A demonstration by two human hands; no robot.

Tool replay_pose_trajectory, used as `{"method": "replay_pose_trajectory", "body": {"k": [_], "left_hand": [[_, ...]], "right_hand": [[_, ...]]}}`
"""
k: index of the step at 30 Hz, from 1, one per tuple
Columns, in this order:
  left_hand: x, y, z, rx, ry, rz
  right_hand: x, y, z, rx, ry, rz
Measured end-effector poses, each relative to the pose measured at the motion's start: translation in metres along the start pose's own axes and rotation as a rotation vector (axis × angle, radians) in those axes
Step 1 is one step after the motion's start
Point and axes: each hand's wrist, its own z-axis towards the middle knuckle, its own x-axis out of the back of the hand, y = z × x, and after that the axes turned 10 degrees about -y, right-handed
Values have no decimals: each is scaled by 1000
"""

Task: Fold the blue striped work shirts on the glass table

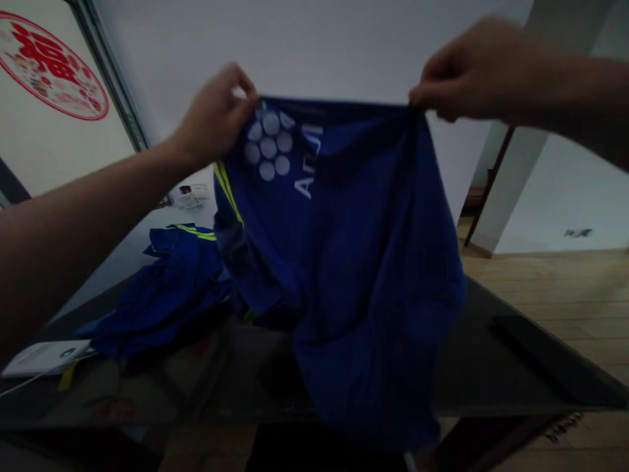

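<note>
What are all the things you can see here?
blue shorts: one, dark blue with white dots, white letters and yellow-green stripes, held up in the air by the top edge over the table
blue garment: one, dark blue with a yellow-green stripe, crumpled on the table at the left
table: one, dark and glossy, below the shorts
white card: one, white, at the table's left edge
red round sign: one, red on a pale panel, upper left
wooden floor: light brown, at the right
left hand: pinches the top left corner of the shorts
right hand: pinches the top right corner
</note>
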Motion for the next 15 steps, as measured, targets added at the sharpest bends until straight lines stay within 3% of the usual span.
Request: {"method": "replay_pose_trajectory", "body": {"k": [2, 3, 4, 6, 7, 8, 9, 11, 13, 15], "left_hand": [[6, 5, 1, -33, 27, -15], [2, 8, -6, -46, -74, -4], [-5, 10, -17, -47, -217, 4], [-24, 9, -45, -55, -720, 79], [-33, 7, -58, -55, -827, 93], [-39, 4, -66, -52, -879, 105], [-42, 0, -70, -45, -834, 101], [-40, -3, -63, -32, -612, 79], [-32, 4, -46, -34, -403, 64], [-25, 21, -29, -56, -298, 48]], "right_hand": [[11, -5, 0, 52, 214, 66], [10, -8, -2, 96, 199, 64], [3, -10, -6, 133, 68, 35], [-21, -11, -16, 223, -387, -49], [-36, -9, -20, 257, -587, -91], [-49, -6, -23, 280, -663, -125], [-61, -2, -24, 277, -676, -143], [-74, 2, -18, 233, -526, -87], [-77, -5, -9, 217, -386, 108], [-75, -25, -3, 284, -316, 383]]}}
